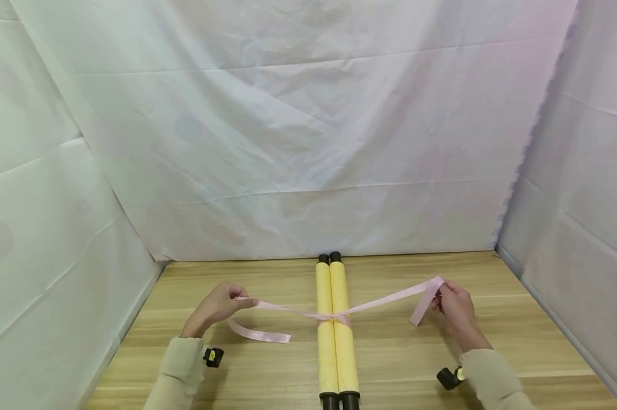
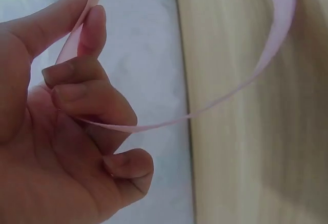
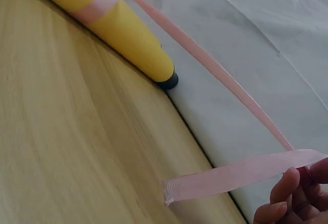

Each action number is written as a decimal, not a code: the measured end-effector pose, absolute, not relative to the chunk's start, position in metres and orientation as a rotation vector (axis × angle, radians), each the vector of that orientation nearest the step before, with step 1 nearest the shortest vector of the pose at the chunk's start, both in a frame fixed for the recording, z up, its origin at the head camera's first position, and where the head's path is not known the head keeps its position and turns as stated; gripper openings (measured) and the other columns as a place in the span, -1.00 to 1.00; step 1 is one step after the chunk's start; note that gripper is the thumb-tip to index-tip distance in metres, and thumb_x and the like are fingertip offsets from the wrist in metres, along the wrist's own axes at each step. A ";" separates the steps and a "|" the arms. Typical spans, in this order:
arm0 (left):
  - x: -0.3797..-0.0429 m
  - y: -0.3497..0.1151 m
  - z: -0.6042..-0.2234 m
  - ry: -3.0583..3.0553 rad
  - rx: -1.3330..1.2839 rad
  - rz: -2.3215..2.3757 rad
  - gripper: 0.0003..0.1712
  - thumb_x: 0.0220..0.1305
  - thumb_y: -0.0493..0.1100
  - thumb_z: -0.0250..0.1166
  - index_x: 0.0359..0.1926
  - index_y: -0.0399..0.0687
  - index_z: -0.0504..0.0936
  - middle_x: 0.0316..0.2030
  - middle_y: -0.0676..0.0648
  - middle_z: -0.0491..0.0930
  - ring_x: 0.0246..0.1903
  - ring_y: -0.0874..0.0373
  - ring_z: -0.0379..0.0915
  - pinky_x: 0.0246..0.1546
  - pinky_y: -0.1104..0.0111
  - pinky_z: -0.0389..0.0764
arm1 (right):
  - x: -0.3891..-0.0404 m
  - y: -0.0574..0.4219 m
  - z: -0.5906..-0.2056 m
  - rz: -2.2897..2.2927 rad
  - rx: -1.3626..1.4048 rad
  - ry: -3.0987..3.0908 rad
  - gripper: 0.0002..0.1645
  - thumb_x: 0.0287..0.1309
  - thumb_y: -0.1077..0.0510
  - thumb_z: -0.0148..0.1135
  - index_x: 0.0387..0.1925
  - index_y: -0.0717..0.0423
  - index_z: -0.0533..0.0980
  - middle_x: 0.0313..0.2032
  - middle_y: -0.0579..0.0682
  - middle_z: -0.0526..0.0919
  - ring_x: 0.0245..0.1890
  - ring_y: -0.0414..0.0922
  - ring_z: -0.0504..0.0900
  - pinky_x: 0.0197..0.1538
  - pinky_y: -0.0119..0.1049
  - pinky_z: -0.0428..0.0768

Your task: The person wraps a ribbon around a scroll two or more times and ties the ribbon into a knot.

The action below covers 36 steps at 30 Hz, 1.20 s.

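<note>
Two yellow rods (image 1: 326,353) with black ends lie side by side on the table. A pink ribbon (image 1: 390,298) is wrapped around both near their middle and crosses on top. To the left, my left hand (image 1: 221,304) pinches one length of it between thumb and index finger, and the loose tail curves back over the table. My right hand (image 1: 456,310) pinches the other length out to the right, its short end hanging down. Both lengths rise from the crossing towards the hands. In the right wrist view the ribbon's end (image 3: 205,184) looks slightly frayed.
The wood-grain table (image 1: 267,381) meets a white cloth backdrop (image 1: 308,142) at its far edge, where the rods' far ends reach. White cloth also hangs on both sides. A small black wrist camera (image 1: 213,357) sits by the left sleeve, another (image 1: 449,378) by the right.
</note>
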<state>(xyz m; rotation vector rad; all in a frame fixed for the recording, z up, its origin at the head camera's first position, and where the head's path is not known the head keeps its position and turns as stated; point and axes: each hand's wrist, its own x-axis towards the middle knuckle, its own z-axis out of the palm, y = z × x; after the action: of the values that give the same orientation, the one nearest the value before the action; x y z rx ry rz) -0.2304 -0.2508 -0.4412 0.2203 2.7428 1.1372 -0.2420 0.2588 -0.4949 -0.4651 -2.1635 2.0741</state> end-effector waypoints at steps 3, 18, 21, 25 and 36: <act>-0.234 -0.256 -0.453 2.725 0.221 1.145 -0.50 0.11 0.13 0.33 -0.61 -0.22 0.49 -0.67 0.06 0.28 -0.58 0.19 0.21 -0.43 0.31 0.32 | -0.242 0.268 -0.500 1.893 -0.462 -2.357 -0.56 0.41 0.07 -0.20 -0.05 0.40 0.40 -0.60 -0.20 0.48 -0.63 -0.29 0.43 -0.58 -0.44 0.45; -0.242 -0.270 -0.492 2.572 0.276 1.203 -0.53 0.14 0.08 0.31 -0.56 -0.28 0.57 -0.64 0.04 0.34 -0.64 0.24 0.20 -0.60 0.40 0.29 | -0.245 0.290 -0.529 1.727 -0.320 -2.624 -0.51 0.37 -0.07 -0.08 -0.39 0.30 0.46 -0.76 -0.13 0.37 -0.78 -0.24 0.29 -0.74 -0.36 0.32; -0.241 -0.271 -0.493 2.553 0.260 1.230 -0.51 0.13 0.08 0.32 -0.54 -0.33 0.56 -0.63 0.04 0.33 -0.65 0.23 0.19 -0.63 0.40 0.29 | -0.246 0.293 -0.533 1.718 -0.291 -2.632 -0.48 0.36 -0.08 -0.06 -0.38 0.34 0.47 -0.77 -0.13 0.36 -0.80 -0.25 0.26 -0.76 -0.37 0.29; -0.240 -0.272 -0.494 2.530 0.223 1.241 -0.52 0.12 0.05 0.33 -0.54 -0.35 0.53 -0.64 0.03 0.35 -0.66 0.24 0.22 -0.66 0.41 0.33 | -0.248 0.297 -0.535 1.706 -0.251 -2.675 -0.53 0.37 0.00 -0.07 -0.38 0.37 0.47 -0.75 -0.12 0.39 -0.81 -0.26 0.24 -0.76 -0.41 0.27; -0.239 -0.272 -0.500 2.530 0.209 1.193 -0.60 0.15 -0.03 0.32 -0.63 -0.18 0.43 -0.72 0.09 0.29 -0.72 0.27 0.19 -0.69 0.45 0.27 | -0.247 0.311 -0.538 1.705 -0.084 -2.764 -0.60 0.36 0.13 -0.04 -0.42 0.40 0.48 -0.70 -0.07 0.42 -0.81 -0.27 0.21 -0.77 -0.44 0.26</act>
<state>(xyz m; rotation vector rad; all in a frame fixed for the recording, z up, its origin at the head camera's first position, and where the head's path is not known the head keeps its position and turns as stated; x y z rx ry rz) -0.2393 -0.2719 -0.4998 0.2091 2.5302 1.1934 -0.2473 0.3107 -0.5382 -0.0837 -2.7638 1.7053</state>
